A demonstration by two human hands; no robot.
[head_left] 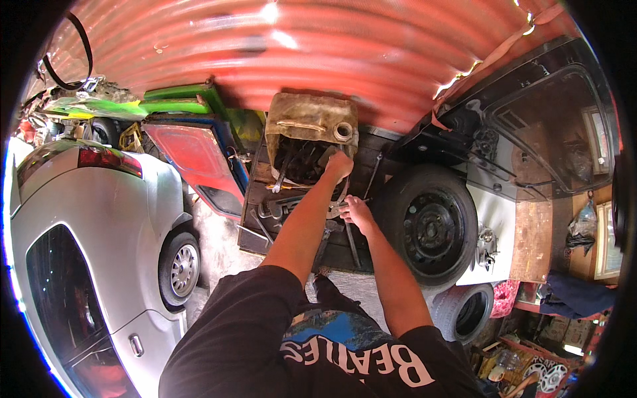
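A cut-open, dirty tan plastic jerrycan (312, 109) stands at the back of a dark wooden bench (361, 249), with several metal tools inside. My left hand (340, 166) reaches across to the right side of its opening. It looks closed, but its fingertips are hidden. Nearer to me, my right hand (357, 211) is low over the bench, fingers curled at a grey metal tool (336, 208) whose kind I cannot make out. An open-end wrench (281, 180) leans out of the jerrycan. Several more hand tools lie to the left of my right hand.
A wheel with a black tyre (430, 225) stands against the bench's right side. A silver car (119, 192) is at the left. Red and green panels (196, 152) lean beside the bench, and a red corrugated sheet (371, 50) rises behind. Another tyre (464, 312) sits lower right.
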